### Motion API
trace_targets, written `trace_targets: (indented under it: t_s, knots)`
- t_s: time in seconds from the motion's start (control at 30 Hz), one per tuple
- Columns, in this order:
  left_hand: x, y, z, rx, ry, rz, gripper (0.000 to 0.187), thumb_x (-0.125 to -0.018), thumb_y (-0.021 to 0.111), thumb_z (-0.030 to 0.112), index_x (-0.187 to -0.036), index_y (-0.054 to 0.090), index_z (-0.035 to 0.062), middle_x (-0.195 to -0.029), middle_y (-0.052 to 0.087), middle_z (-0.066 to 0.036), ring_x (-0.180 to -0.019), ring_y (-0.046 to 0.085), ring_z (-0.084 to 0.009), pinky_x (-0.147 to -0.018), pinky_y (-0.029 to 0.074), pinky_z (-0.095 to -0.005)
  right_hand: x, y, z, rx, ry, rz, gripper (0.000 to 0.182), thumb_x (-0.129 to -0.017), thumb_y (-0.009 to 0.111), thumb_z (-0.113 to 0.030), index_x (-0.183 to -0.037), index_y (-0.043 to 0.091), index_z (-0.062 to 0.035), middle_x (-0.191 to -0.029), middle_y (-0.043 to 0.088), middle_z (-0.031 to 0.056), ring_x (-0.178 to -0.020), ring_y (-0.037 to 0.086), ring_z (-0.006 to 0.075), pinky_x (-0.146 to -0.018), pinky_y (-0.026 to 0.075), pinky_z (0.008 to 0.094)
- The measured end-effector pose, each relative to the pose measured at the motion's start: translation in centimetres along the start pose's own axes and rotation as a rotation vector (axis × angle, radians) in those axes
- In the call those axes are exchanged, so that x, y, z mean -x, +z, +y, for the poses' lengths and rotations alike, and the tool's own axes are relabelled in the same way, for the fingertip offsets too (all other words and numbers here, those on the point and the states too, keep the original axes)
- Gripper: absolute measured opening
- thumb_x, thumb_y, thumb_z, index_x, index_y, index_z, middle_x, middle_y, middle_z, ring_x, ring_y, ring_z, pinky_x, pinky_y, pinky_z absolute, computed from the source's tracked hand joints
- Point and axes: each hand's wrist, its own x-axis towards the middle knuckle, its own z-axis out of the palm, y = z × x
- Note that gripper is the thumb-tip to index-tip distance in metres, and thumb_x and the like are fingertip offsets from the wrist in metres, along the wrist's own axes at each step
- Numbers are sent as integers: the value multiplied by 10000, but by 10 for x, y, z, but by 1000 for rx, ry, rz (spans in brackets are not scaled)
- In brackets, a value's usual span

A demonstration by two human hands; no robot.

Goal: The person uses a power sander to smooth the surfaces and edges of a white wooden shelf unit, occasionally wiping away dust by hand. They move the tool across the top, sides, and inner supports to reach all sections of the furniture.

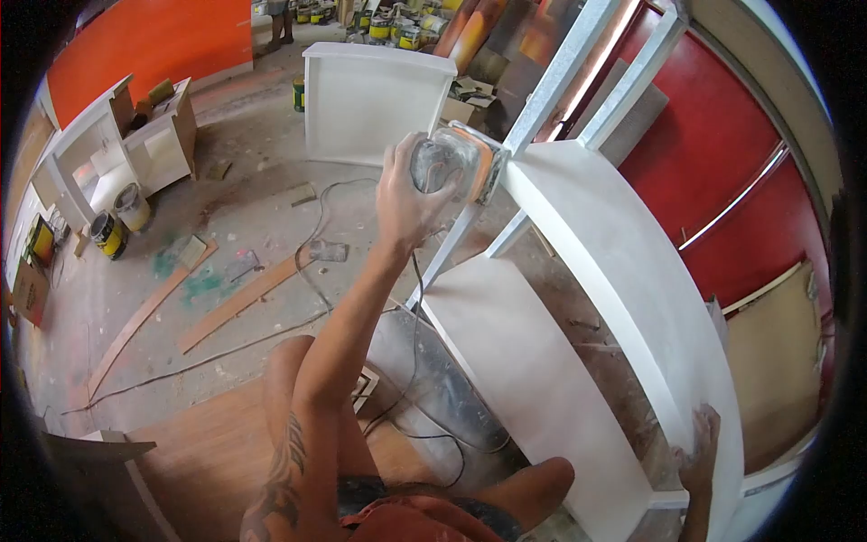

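My left hand [406, 199] is closed around a dusty electric sander [439, 163] with an orange band near its pad. The sander is raised on its side, with its pad against the near end of the curved white shelf board [587, 217], beside the grey metal frame [564, 77]. Farther down the same board, my right hand [700, 452] grips its edge, fingers on the top face and thumb at the side. A second white board [533, 352] lies lower in the frame. A dark cord [417, 298] hangs below the sander.
A white cabinet piece [375, 104] stands ahead on the dusty floor. Wood strips [244, 303] and cables [203, 359] lie to the left. Paint cans [108, 235] stand near unfinished white furniture [90, 154]. A red panel [722, 163] is at the right; another person's legs [280, 27] show far back.
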Motion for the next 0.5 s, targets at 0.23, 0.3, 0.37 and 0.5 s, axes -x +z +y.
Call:
trace_targets:
  t_s: [0.23, 0.3, 0.37, 0.5]
  knots:
    - [17, 2, -16, 35, 88, -61, 726, -725, 908, 262, -1357, 600, 80, -1239, 636, -159, -1102, 689, -355, -934, 560, -451, -4, -5, 27, -29, -65, 3, 607, -1048, 559, -438, -1499, 506, -34, -1513, 443, 277, -1388, 466, 440, -1206, 330, 546]
    - [18, 1, -17, 35, 124, -69, 724, -721, 909, 267, -1351, 607, 77, -1238, 637, -159, -1093, 693, -352, -928, 563, -450, -23, -20, 37, -989, -26, -138, 628, -1100, 474, -434, -1565, 449, -11, -1620, 375, 232, -1489, 394, 355, -1258, 277, 447]
    - [12, -4, -11, 9, 159, -93, 713, -715, 910, 262, -1340, 620, 77, -1235, 642, -157, -1073, 699, -355, -915, 568, -450, -50, -13, 61, -822, 31, -8, 610, -1104, 455, -413, -1566, 449, -15, -1626, 375, 230, -1499, 383, 357, -1263, 268, 446]
    - [0, -17, 1, -38, 157, -151, 708, -713, 914, 265, -1336, 629, 88, -1229, 645, -158, -1062, 701, -364, -901, 575, -449, -147, 38, 149, -135, 196, 102, 576, -1112, 418, -371, -1569, 447, -22, -1637, 375, 225, -1518, 362, 361, -1274, 252, 443]
